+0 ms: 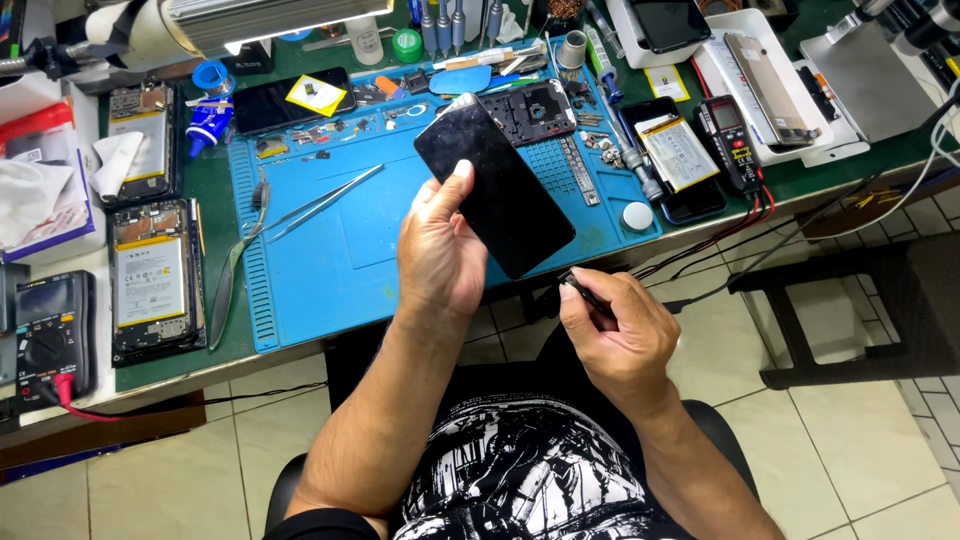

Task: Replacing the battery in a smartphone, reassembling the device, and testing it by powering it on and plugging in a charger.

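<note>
We've got the left hand (437,252) closed round a black phone screen panel (494,196), thumb pressed on the glass near its middle, fingers wrapped behind the lower edge; panel is lifted off the bench and tilted, top corner pointing away from us, over the blue work mat (340,260). Just below and to the right of that grip, our right hand (622,335) pinches a thin dark tool (580,291) btwn thumb and forefinger, fist otherwise curled tight; the tool tip sits near the panel's bottom corner, can't tell if it touches. Beyond the held panel, just past its top edge, lies a dark phone frame (533,109) w/ its insides showing. Left of the grip, on the mat, a pair of metal tweezers (320,203) lies slanted, well apart from our fingers. Right of the panel, an opened phone w/ battery showing (676,155) rests at the mat's edge, and a white round cap (637,215) sits near it. Further right, a small meter w/ red and black leads (732,145). Far left of the grip, two more opened phones (150,280) lie on the green bench, and a black multimeter (50,335) sits at the near-left corner. Below both hands, our lap in a black-and-white patterned shirt.
</note>
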